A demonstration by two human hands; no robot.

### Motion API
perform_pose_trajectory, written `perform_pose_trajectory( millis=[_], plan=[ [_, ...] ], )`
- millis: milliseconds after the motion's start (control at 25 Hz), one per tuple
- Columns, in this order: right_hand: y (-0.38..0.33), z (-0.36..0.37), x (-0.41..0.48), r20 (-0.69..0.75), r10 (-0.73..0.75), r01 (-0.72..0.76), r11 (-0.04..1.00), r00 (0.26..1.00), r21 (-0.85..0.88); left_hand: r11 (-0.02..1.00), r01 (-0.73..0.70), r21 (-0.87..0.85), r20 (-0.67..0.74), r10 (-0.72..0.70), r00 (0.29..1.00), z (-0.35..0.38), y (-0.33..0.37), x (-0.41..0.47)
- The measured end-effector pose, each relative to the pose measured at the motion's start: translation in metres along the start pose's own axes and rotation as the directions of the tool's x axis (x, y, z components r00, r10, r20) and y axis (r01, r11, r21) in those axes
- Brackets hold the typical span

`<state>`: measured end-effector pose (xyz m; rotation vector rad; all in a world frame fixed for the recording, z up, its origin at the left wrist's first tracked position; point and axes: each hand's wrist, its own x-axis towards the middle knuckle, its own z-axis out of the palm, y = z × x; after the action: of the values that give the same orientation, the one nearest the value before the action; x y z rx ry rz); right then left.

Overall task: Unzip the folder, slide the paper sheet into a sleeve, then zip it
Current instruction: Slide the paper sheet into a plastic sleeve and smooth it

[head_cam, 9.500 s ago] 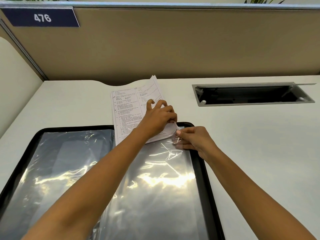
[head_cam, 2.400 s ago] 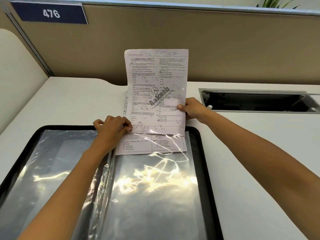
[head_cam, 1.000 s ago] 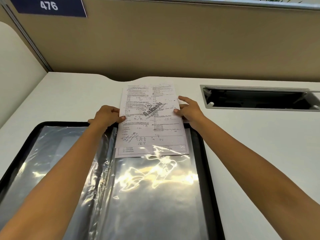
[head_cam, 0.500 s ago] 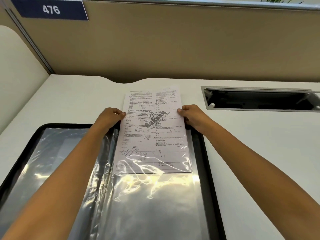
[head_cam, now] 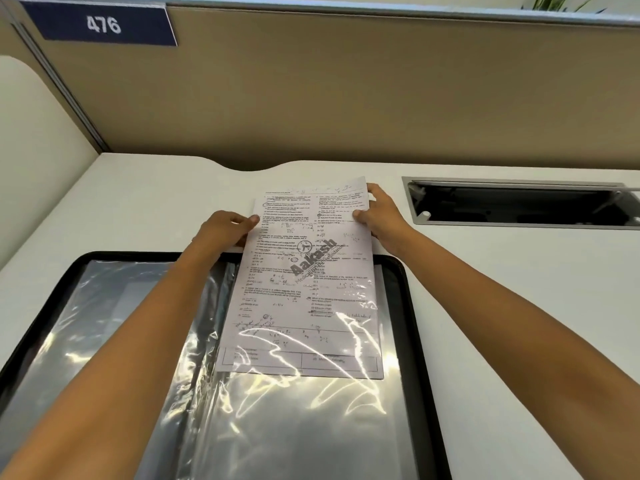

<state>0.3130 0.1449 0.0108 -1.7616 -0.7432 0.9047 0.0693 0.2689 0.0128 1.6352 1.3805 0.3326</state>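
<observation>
A black zip folder [head_cam: 414, 327] lies open flat on the white desk, its clear plastic sleeves [head_cam: 298, 420] shining with glare. A printed paper sheet [head_cam: 308, 271] sits partly inside the right-hand sleeve; its lower half is under the plastic and its upper part sticks out past the folder's far edge. My left hand [head_cam: 225, 232] pinches the sheet's left edge near the top. My right hand [head_cam: 381, 214] grips the sheet's upper right edge, thumb on the print.
A tan partition [head_cam: 346, 98] with a blue "476" plate [head_cam: 104, 26] walls off the back of the desk [head_cam: 502, 289]. A recessed open cable tray [head_cam: 519, 206] lies to the right of my right hand. A cream side panel [head_cam: 34, 150] bounds the left.
The sheet has slid toward me, deeper into the right-hand sleeve, over the last second. Both hands stay on its upper edges, now nearer its top.
</observation>
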Motion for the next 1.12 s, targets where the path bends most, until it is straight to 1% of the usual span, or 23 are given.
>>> perform_pose_trajectory(
  millis=[40, 120, 240, 360, 480, 600, 720, 800, 920, 1000, 1120],
  plan=[
    [-0.001, 0.000, 0.000, 0.025, -0.009, 0.009, 1.000, 1.000, -0.008, 0.998, -0.003, -0.065, -0.007, 0.003, 1.000, 0.004, 0.005, 0.000],
    [-0.001, 0.000, -0.002, 0.065, -0.029, 0.031, 0.999, 0.997, -0.018, 0.995, 0.002, -0.103, -0.050, -0.008, 0.999, 0.009, 0.011, -0.001],
    [-0.002, 0.000, -0.001, 0.073, -0.085, 0.087, 0.996, 0.994, -0.022, 0.998, 0.011, -0.058, -0.070, -0.015, 0.997, 0.011, 0.013, 0.001],
    [-0.008, -0.005, 0.001, 0.046, -0.122, 0.126, 0.989, 0.991, -0.083, 1.000, 0.024, -0.011, -0.021, -0.024, 1.000, 0.009, 0.011, 0.003],
    [-0.011, -0.006, 0.002, 0.078, -0.137, 0.148, 0.977, 0.987, -0.152, 0.998, 0.060, 0.035, 0.021, -0.061, 0.998, 0.006, 0.009, 0.003],
    [-0.011, -0.006, -0.002, 0.117, -0.138, 0.161, 0.962, 0.984, -0.220, 0.998, 0.051, -0.034, 0.076, -0.048, 0.996, 0.006, 0.010, -0.002],
    [-0.011, -0.011, -0.008, 0.208, -0.131, 0.185, 0.945, 0.969, -0.270, 0.993, -0.012, -0.119, -0.015, 0.010, 1.000, 0.008, 0.011, -0.003],
    [-0.014, -0.013, -0.012, 0.249, -0.112, 0.195, 0.922, 0.962, -0.335, 0.993, -0.098, -0.058, -0.050, 0.096, 0.994, 0.009, 0.013, -0.004],
    [-0.017, -0.012, -0.017, 0.238, -0.137, 0.224, 0.891, 0.962, -0.396, 0.966, -0.205, 0.158, -0.070, 0.218, 0.973, 0.014, 0.015, -0.009],
    [-0.017, -0.011, -0.019, 0.211, -0.163, 0.240, 0.877, 0.964, -0.417, 0.950, -0.228, 0.212, -0.104, 0.253, 0.962, 0.015, 0.016, -0.012],
    [-0.018, -0.004, -0.019, 0.174, -0.196, 0.258, 0.830, 0.965, -0.494, 0.949, -0.218, 0.229, -0.121, 0.250, 0.961, 0.014, 0.013, -0.013]
  ],
)
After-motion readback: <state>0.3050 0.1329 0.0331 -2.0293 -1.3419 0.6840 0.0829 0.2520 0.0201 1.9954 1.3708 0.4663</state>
